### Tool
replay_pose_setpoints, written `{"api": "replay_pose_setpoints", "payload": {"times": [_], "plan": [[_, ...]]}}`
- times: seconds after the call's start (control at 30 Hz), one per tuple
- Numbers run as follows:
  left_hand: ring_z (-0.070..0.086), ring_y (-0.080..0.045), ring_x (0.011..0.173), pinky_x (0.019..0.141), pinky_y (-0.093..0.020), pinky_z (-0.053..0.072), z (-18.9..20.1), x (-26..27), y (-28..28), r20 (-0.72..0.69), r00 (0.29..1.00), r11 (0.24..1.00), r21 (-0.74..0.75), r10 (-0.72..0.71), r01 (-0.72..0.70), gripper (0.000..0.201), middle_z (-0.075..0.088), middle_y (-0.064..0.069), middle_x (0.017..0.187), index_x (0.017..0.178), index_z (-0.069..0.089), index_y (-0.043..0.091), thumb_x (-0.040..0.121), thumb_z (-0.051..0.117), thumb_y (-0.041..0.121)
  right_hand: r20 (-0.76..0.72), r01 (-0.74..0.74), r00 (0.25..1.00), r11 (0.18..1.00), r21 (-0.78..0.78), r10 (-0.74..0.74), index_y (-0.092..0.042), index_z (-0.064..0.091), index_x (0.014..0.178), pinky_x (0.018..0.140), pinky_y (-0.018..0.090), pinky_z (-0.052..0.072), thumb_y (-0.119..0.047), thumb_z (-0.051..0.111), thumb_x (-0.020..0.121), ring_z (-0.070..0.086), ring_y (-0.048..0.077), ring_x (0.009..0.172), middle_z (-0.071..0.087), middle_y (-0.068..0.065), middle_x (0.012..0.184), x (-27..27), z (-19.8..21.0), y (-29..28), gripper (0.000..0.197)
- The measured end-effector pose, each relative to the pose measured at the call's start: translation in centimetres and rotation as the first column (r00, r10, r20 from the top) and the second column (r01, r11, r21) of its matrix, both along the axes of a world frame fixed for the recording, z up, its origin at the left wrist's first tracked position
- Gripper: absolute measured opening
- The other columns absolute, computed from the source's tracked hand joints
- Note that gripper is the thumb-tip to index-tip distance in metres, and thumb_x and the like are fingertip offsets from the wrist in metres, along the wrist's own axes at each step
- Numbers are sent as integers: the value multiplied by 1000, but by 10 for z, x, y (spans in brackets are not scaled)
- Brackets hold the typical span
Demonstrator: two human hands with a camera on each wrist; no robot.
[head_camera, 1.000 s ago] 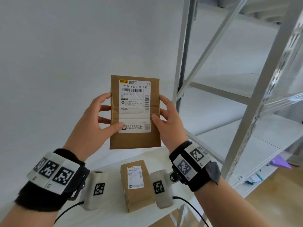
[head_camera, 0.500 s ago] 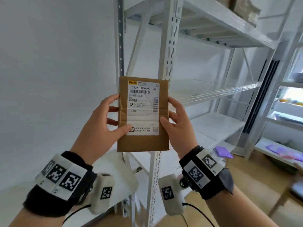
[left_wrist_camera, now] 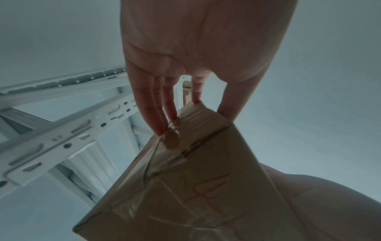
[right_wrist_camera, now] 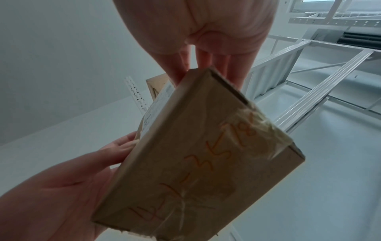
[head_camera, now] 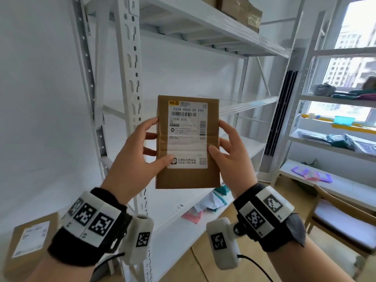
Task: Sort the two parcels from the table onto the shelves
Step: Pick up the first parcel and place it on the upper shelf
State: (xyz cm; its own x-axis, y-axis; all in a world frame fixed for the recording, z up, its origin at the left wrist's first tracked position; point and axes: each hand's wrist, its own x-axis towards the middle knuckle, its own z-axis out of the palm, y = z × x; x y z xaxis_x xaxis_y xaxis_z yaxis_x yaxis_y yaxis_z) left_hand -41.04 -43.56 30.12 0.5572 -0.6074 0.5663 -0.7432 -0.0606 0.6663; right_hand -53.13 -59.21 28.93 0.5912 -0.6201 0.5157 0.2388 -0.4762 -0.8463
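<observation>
From the head view, the parcel (head_camera: 188,142) is up at chest height, upright, label facing the person, right in front of the white shelving (head_camera: 130,78). The left hand (head_camera: 134,161) grips its left edge, thumb pressed across the label's lower corner, fingers (head_camera: 149,136) wrapped behind. The right hand (head_camera: 232,153) grasps the right edge the same way, thumb on the front. Low and left of the held parcel, a second parcel (head_camera: 30,243) lies on the bench (head_camera: 12,212). Above the held parcel, the top shelf carries taped cardboard boxes (head_camera: 240,11).

Over to the left wrist view: the hand (left_wrist_camera: 198,48) reaches down, fingers (left_wrist_camera: 156,114) clamped on the parcel (left_wrist_camera: 195,187) along its taped end, thumb on the far side, shelving upright (left_wrist_camera: 62,138) just left of it.

Right wrist view now: the hand (right_wrist_camera: 206,32) pinches the parcel (right_wrist_camera: 202,154) at its top corner; orange handwriting runs across the cardboard, and the left hand (right_wrist_camera: 62,187) holds the opposite side.
</observation>
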Motion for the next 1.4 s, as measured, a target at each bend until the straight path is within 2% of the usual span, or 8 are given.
{"api": "replay_pose_setpoints", "payload": {"times": [0.23, 0.47, 0.63, 0.8, 0.93, 1.1, 1.23, 1.4], "plan": [[60, -4, 88, 72, -29, 54, -3, 6, -52, 1, 999, 999, -24, -33, 33, 73, 48, 26, 109, 131, 27, 46, 74, 71, 32, -2, 11, 1000, 1000, -1, -11, -39, 38, 131, 66, 32, 61, -9, 48, 91, 70, 5, 83, 67, -8, 104, 1, -1, -49, 51], [60, -10, 92, 71, -31, 55, 2, 31, -106, 19, 1000, 996, -93, -2, 3, 71, 51, 11, 119, 130, 27, 48, 74, 69, 35, 29, -57, 998, 998, -30, 58, -47, 42, 122, 73, 45, 60, -9, 50, 91, 72, 19, 82, 69, -3, 106, 26, 16, -107, 50], [59, -13, 95, 69, -29, 54, 10, 49, -142, 46, 998, 993, -106, 49, -44, 72, 51, 9, 122, 132, 27, 45, 74, 68, 35, 38, -107, 993, 992, -72, 109, -48, 41, 119, 72, 39, 61, -7, 49, 91, 72, 16, 81, 69, -4, 106, 49, 27, -148, 50], [58, -5, 94, 66, -20, 47, 15, 60, -171, 30, 999, 993, -114, 40, -36, 69, 50, 20, 116, 122, 26, 58, 73, 69, 34, 46, -125, 991, 989, -76, 128, -47, 41, 121, 70, 38, 61, -6, 49, 91, 72, 15, 82, 69, -3, 108, 68, 28, -180, 52], [57, 2, 91, 66, -21, 48, 22, 64, -183, 13, 997, 992, -102, 76, -74, 69, 47, 28, 115, 116, 23, 65, 68, 66, 42, 54, -157, 985, 985, -67, 161, -49, 42, 119, 71, 41, 61, -6, 50, 91, 72, 15, 82, 69, -4, 107, 81, 29, -199, 52], [59, -7, 93, 68, -21, 48, 30, 72, -194, 34, 987, 985, -84, 157, -153, 70, 50, 19, 116, 125, 27, 56, 71, 68, 38, 75, -214, 973, 974, -79, 219, -45, 43, 122, 74, 44, 60, -7, 51, 91, 72, 17, 81, 70, -4, 107, 100, 36, -217, 50], [59, -10, 94, 72, -33, 54, 40, 75, -201, 20, 973, 969, -100, 230, -226, 73, 51, 13, 119, 128, 28, 53, 64, 64, 47, 96, -284, 951, 953, -110, 295, -41, 44, 127, 75, 46, 59, -6, 51, 90, 72, 17, 83, 70, -2, 109, 121, 44, -234, 51], [59, -3, 89, 60, -21, 53, 53, 73, -218, 0, 945, 937, -129, 328, -325, 70, 50, 24, 112, 121, 27, 61, 62, 64, 48, 76, -381, 915, 912, -150, 395, -42, 43, 128, 77, 47, 58, -9, 53, 90, 72, 20, 84, 70, 0, 110, 143, 59, -260, 51]]}}
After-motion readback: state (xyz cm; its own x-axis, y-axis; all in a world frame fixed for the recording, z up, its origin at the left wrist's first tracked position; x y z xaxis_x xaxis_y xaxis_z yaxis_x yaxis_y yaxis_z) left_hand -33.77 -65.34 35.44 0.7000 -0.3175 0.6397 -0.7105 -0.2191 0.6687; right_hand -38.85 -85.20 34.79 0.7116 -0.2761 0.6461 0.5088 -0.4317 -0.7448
